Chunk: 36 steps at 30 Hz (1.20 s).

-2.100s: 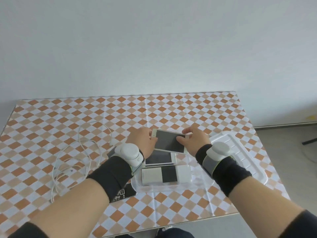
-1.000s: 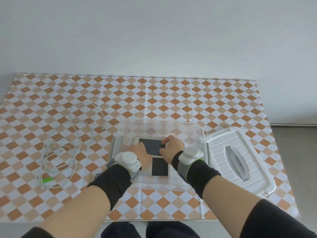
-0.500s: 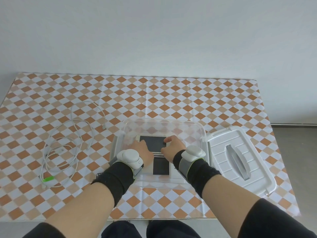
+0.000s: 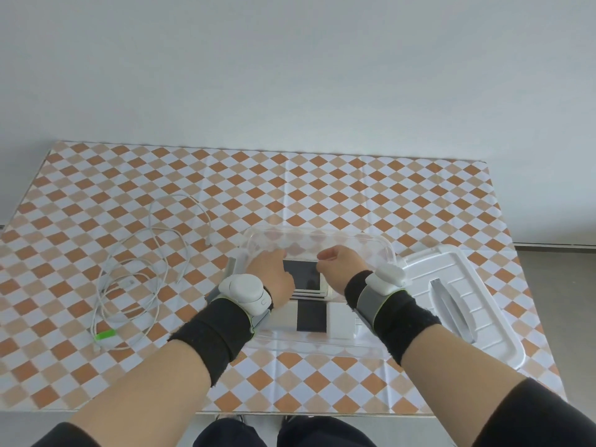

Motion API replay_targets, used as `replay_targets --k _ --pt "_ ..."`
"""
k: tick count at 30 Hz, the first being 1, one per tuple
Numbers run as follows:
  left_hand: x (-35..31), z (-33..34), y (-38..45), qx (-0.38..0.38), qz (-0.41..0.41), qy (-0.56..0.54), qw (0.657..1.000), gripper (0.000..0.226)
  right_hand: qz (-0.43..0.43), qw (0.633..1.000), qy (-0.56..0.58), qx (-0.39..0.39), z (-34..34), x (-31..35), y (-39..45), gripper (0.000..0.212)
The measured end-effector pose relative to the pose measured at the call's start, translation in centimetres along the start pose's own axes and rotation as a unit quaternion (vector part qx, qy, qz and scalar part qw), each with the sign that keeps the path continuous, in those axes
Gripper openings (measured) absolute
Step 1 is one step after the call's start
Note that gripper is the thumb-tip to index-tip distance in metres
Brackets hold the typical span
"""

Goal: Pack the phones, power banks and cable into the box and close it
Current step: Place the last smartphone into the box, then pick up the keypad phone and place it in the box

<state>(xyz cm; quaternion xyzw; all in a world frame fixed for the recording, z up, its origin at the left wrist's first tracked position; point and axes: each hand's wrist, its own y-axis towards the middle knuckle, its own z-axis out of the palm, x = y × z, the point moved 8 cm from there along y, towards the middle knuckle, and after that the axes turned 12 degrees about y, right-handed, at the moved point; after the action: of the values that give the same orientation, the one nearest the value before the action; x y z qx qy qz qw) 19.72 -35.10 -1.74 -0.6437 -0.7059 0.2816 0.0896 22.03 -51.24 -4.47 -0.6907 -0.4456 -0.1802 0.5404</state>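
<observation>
Phones are the step in hand: both hands are down inside the clear box (image 4: 383, 250), which sits near the table's (image 4: 290, 188) front edge, just right of centre. The left hand (image 4: 272, 274) lies at the 9 o'clock end of the top phone (image 4: 304, 274) and the right hand (image 4: 338, 271) at its 3 o'clock end, fingers curled toward its edges; whether they grip it or have just let go I cannot tell. That phone lies screen-up on a stack of what look like more phones, and at 6 o'clock from the stack a white power bank (image 4: 311, 319) with a dark panel rests flat on the box floor. The cable (image 4: 142, 272) is not packed yet; it lies in loose loops well apart from the box, at its 9 o'clock, with a green tie at its near end. The white lid (image 4: 451, 301) lies just beside the box at 3 o'clock, handle up. Judging from this, the next move calls for freeing the hands, reaching left, gathering the slack cable into a compact coil so no loop hangs over the rim, then fitting the lid.
</observation>
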Motion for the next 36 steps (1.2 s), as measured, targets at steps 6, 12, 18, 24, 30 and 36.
replay_targets --k 6,12,18,24,30,36 --pt "0.0 -6.5 -1.7 -0.068 0.023 -0.05 0.996 0.031 -0.03 0.998 0.028 0.056 -0.1 5.5 -2.7 0.015" --pt "3.2 -11.5 -3.3 -0.12 0.013 -0.119 0.985 0.024 -0.087 0.994 0.017 0.067 1.4 10.3 -5.5 0.016" --pt "8.6 -13.7 -5.5 -0.143 -0.007 -0.145 0.979 0.026 -0.122 0.988 0.006 0.093 5.1 13.3 -8.0 0.021" --pt "14.1 -13.4 -7.0 -0.128 -0.03 -0.135 0.982 0.026 -0.131 0.986 0.001 0.099 8.6 14.4 -9.4 0.023" --pt "17.2 -10.5 -7.0 -0.078 -0.029 -0.074 0.994 0.018 -0.143 0.982 -0.039 0.114 11.8 14.0 -10.8 0.018" --pt "19.9 -7.6 -7.1 -0.058 -0.029 -0.061 0.996 0.016 -0.175 0.965 -0.136 0.138 16.7 13.4 -12.4 0.008"
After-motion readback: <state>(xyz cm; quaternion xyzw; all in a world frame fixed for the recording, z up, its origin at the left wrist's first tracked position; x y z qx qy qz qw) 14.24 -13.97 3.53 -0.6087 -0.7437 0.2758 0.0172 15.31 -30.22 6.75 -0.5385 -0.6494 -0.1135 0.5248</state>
